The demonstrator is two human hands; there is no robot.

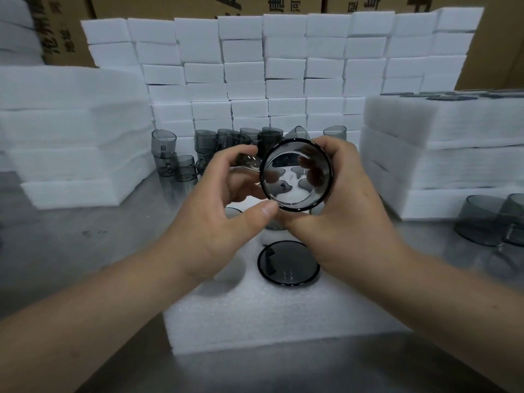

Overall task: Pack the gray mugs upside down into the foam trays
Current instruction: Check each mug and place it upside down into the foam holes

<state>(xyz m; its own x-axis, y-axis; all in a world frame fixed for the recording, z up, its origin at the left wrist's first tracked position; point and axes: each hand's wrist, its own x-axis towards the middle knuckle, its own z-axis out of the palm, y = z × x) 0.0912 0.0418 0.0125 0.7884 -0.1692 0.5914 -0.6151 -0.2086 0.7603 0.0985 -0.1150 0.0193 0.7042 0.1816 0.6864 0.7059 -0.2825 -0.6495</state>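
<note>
Fingers [337, 150] of right hand [343, 214] are curled round the wall of a gray glass mug [296, 175]. The left hand [215, 222] grips it from the other side, w/ thumb tip on the near rim and fingers bent over what seems to be the handle side. The mug is in the air, on its side, mouth toward the camera, above the foam tray [255, 321], so it is not yet upside down. Main risk, in my judgement: it must be turned before it goes down, and smooth glass can slip when the grip changes from 2 hands to 1. Directly below sits a packed mug [288, 263], base up, so a drop could make glass hit glass, i.e. chip or crack. Second risk: the handle may not line up w/ the slot of the empty pocket [231, 269], and the rim then catches the foam edge. Farther out, loose mugs [226, 140] stand on the steel table [85, 251], near enough for an elbow.
</note>
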